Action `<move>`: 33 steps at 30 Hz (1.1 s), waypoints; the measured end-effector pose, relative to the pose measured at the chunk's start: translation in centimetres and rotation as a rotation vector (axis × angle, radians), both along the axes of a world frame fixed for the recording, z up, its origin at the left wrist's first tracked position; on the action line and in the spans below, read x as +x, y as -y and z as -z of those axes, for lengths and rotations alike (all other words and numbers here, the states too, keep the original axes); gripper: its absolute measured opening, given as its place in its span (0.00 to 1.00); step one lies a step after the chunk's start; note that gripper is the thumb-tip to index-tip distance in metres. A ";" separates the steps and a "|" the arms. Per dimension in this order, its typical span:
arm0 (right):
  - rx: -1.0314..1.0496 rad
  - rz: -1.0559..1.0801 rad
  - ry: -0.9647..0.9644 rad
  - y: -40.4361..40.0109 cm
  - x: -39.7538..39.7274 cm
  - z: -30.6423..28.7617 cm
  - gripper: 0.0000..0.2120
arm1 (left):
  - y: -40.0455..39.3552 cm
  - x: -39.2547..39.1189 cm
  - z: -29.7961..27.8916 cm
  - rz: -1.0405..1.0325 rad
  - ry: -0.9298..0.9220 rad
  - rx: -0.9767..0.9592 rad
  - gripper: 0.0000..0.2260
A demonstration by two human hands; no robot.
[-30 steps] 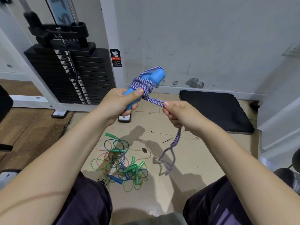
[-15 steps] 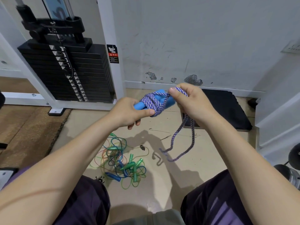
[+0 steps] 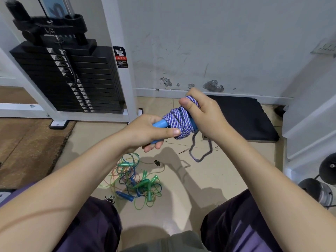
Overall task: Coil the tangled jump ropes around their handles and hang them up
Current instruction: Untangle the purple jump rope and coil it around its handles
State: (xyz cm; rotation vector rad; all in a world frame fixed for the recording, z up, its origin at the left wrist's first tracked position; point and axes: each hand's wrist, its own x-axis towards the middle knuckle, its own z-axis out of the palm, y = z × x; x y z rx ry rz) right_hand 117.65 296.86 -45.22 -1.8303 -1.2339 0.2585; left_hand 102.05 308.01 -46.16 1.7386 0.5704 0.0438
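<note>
left hand: wrapped round the blue handles, thumb lying along the coil's lower edge
right hand: pinching the purple rope at the top of the coil, thumb pressed on the strands, fingers curled behind
rope: mostly wound in a fat bundle around the handles, held up in front between both hands; a short loose loop dangles below the right hand, a bit blurry
leftovers: messy pile of green, blue and orange ropes on the floor between the knees, well below the hands
background: black weight stack to the left, dark mat against the wall behind the right hand
</note>
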 end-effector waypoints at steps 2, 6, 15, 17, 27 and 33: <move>0.012 -0.002 -0.001 0.0 -0.2 0.0 0.16 | -0.1 0.0 0.0 0.016 -0.013 -0.002 0.17; -0.005 -0.029 0.024 -0.4 -0.7 0.6 0.16 | 0.0 -0.1 0.2 -0.009 -0.124 0.105 0.24; -0.191 -0.073 -0.109 -0.3 0.5 1.4 0.23 | -1.1 -0.2 1.0 0.040 -0.261 0.491 0.26; -0.159 -0.075 -0.159 -0.4 0.4 1.4 0.19 | -1.3 -0.2 0.9 0.040 -0.249 0.521 0.27; -0.085 -0.158 -0.416 -0.3 -0.3 1.1 0.09 | -1.1 -0.1 0.3 -0.001 -0.139 0.395 0.22; -0.127 -0.241 -0.745 -0.1 -0.1 0.8 0.20 | -1.6 -0.2 0.5 0.005 -0.092 0.234 0.32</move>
